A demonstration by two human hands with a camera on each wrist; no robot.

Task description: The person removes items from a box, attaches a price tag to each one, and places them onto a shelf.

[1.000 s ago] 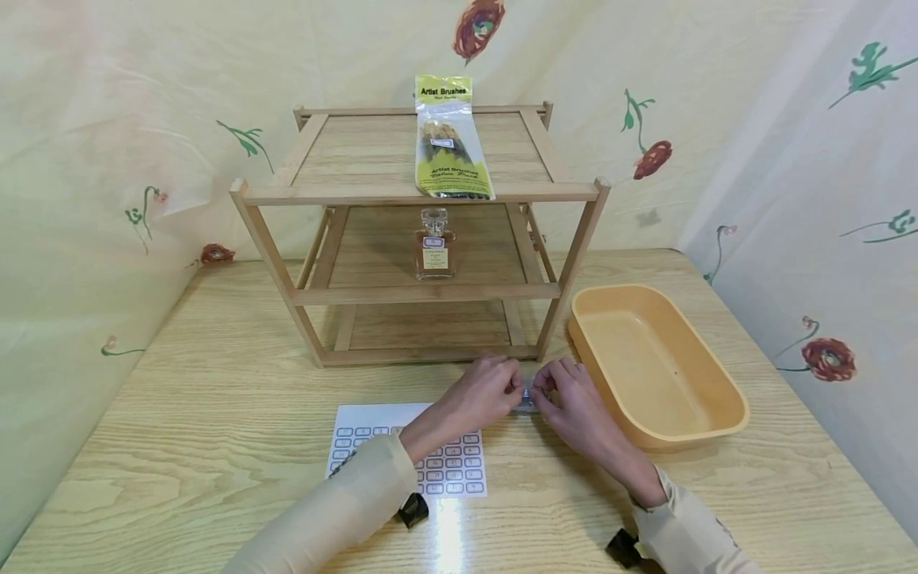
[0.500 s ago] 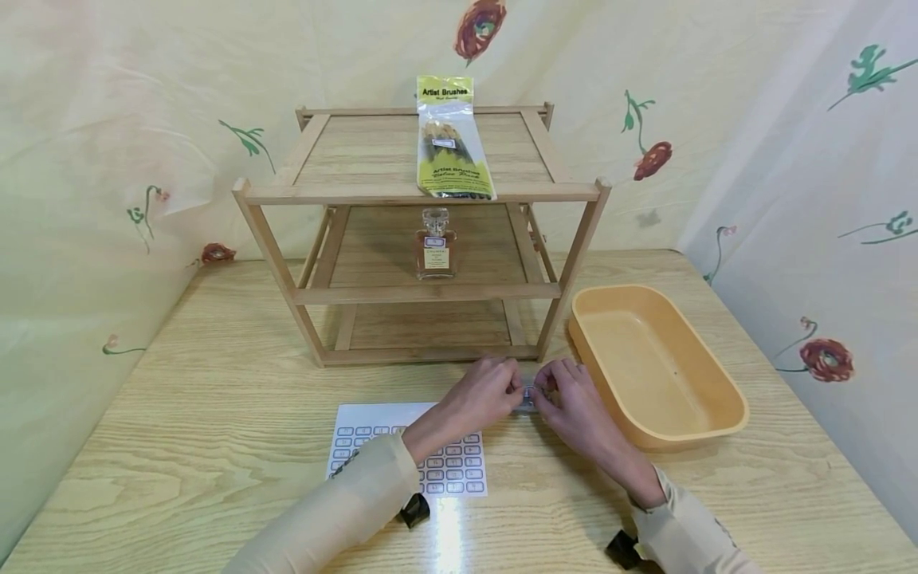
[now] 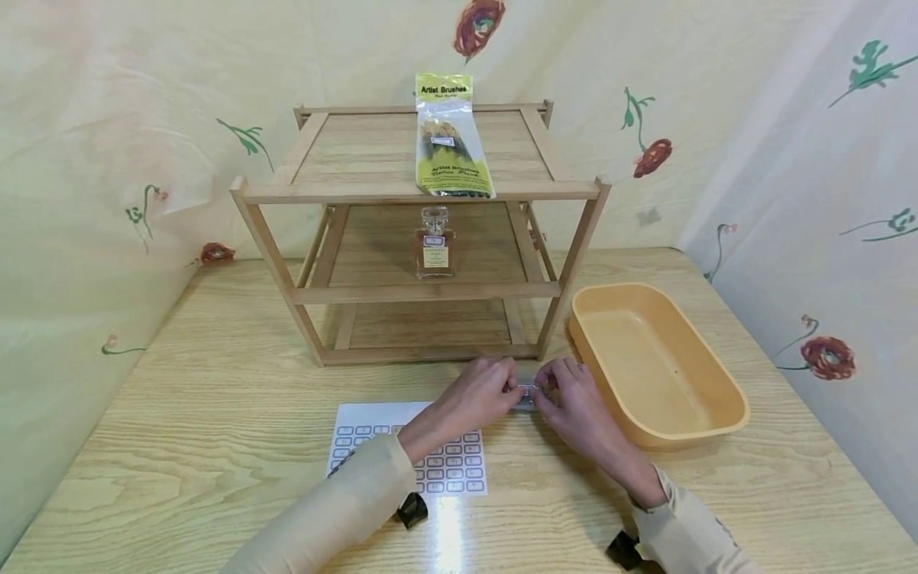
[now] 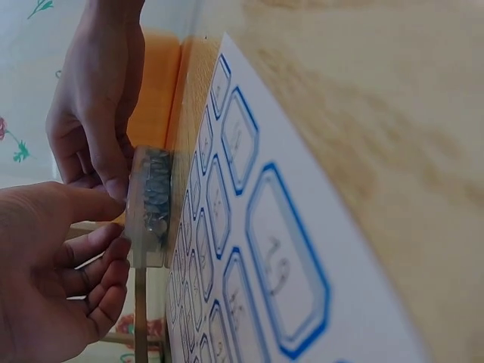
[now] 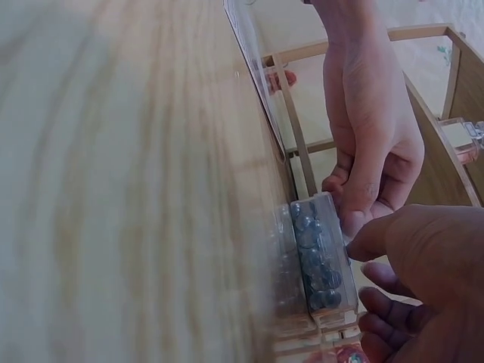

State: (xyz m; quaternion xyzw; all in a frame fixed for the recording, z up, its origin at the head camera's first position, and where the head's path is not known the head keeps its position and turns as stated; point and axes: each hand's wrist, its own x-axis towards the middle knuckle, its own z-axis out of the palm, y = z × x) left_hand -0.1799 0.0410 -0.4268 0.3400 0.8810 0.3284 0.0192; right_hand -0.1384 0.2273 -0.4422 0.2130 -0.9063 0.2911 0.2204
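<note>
A small clear plastic box holding dark, shiny round pieces lies on the table in front of the rack. A little blue-framed label shows on its upper face between my fingertips. My left hand, fingers bent, touches the box's upper face at the left end of the label; whether it pinches anything is hidden. From the other side my right hand has thumb and forefinger together at the label's right end. In the left wrist view, the fingertips of both hands almost meet over the box.
A sheet of numbered labels lies under my left forearm. Behind stands a wooden rack, with an artist brush pack on top and a perfume bottle on its middle shelf. An orange tub sits right of my right hand.
My left fingertips have shifted slightly left, so more of the label shows between the hands. The right hand stays almost where it was.
</note>
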